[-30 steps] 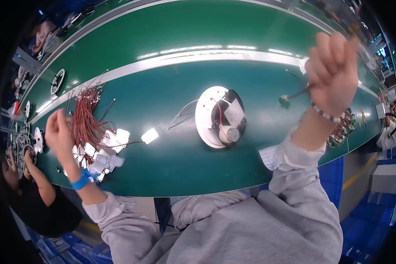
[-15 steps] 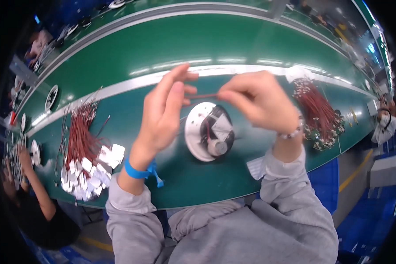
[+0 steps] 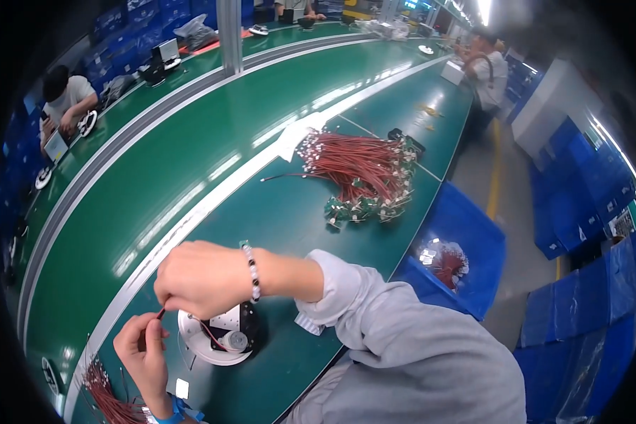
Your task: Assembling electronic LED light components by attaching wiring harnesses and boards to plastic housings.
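Note:
My left hand [image 3: 143, 350], with a blue band at its wrist, pinches a thin dark red wire [image 3: 161, 313] between thumb and fingers. Close above it, my right hand [image 3: 201, 279] has its fingers closed on the same wire; a beaded bracelet circles that wrist. The wire's ends are hidden by the hands. Just beneath and beside my hands, a round white housing [image 3: 212, 355] rests on the bench. It carries a black part, a perforated metal plate and a small round silver motor [image 3: 234, 341] with a red wire. My right hand covers part of the housing.
A large bundle of red wires [image 3: 353, 159] with small green boards lies farther right on the green bench [image 3: 268, 212]. More red wires [image 3: 106, 399] lie at lower left. Beyond runs a green conveyor [image 3: 120, 233]. A blue bin [image 3: 484, 265] stands right; co-workers sit along the line.
The view has swung right, bringing the blue bin and aisle into sight. My hands have come together; my left fingers, raised and spread before, now pinch the wire.

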`<state>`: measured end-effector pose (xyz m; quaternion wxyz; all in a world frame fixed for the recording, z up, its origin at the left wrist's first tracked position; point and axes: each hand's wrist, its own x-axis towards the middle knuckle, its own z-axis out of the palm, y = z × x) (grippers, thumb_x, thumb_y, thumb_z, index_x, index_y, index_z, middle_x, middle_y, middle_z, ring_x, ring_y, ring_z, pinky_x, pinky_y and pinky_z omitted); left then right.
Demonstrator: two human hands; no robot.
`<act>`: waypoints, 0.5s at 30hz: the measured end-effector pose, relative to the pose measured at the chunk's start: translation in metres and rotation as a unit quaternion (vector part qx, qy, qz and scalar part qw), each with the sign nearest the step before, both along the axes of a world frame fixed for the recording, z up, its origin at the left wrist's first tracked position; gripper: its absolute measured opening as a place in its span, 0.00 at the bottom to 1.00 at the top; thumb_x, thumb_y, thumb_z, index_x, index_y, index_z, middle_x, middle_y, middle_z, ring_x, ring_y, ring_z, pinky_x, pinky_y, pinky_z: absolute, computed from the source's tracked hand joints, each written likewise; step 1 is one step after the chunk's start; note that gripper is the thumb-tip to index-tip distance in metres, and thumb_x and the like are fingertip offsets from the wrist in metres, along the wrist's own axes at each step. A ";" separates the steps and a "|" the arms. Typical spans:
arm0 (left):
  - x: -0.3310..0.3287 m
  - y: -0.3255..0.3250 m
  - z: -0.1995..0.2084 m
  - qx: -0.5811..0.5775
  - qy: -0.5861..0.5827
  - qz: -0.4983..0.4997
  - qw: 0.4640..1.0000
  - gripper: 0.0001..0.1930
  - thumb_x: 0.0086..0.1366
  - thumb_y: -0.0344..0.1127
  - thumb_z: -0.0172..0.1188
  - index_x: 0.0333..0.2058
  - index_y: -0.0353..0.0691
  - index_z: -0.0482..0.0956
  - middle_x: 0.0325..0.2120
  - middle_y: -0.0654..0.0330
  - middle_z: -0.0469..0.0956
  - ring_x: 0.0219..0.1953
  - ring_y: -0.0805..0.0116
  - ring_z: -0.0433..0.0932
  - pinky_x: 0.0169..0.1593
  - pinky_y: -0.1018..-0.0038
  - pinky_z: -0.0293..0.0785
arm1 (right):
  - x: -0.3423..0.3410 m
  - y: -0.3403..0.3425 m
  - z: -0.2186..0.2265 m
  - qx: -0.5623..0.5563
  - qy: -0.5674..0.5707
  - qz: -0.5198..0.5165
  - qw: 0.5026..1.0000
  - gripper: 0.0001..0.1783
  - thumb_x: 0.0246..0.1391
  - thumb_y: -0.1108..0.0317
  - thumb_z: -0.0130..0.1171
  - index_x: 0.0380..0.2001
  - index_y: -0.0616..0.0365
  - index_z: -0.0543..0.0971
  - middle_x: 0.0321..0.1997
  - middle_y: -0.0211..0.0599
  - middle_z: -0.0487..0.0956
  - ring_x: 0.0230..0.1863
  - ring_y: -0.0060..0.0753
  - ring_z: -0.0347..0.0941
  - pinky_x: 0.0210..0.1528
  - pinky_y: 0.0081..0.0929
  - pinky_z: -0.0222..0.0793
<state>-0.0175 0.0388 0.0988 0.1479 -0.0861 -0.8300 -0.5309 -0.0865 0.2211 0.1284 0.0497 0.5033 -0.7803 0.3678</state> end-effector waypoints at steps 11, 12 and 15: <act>-0.010 -0.009 -0.096 0.202 -0.002 -0.011 0.979 0.25 0.62 0.47 0.31 0.51 0.33 0.55 0.46 0.54 0.64 0.49 0.66 0.62 0.48 0.76 0.59 | -0.004 -0.019 -0.011 -0.046 -0.030 -0.003 0.999 0.03 0.28 0.72 0.52 0.12 0.61 0.74 0.14 0.40 0.72 0.20 0.41 0.68 0.23 0.31 0.63; -0.010 -0.004 -0.111 0.302 -0.017 -0.032 0.953 0.26 0.62 0.48 0.31 0.51 0.33 0.55 0.45 0.54 0.64 0.49 0.65 0.63 0.49 0.76 0.59 | -0.003 -0.023 -0.016 -0.048 -0.029 0.002 0.998 0.03 0.26 0.72 0.52 0.11 0.60 0.73 0.14 0.39 0.72 0.20 0.41 0.69 0.23 0.31 0.63; -0.005 -0.012 -0.104 0.289 -0.091 -0.068 0.950 0.21 0.64 0.45 0.30 0.43 0.35 0.65 0.39 0.58 0.69 0.40 0.73 0.68 0.41 0.82 0.62 | -0.001 -0.023 -0.020 -0.051 -0.024 0.011 0.998 0.04 0.24 0.72 0.52 0.11 0.60 0.73 0.13 0.39 0.71 0.20 0.41 0.69 0.22 0.31 0.63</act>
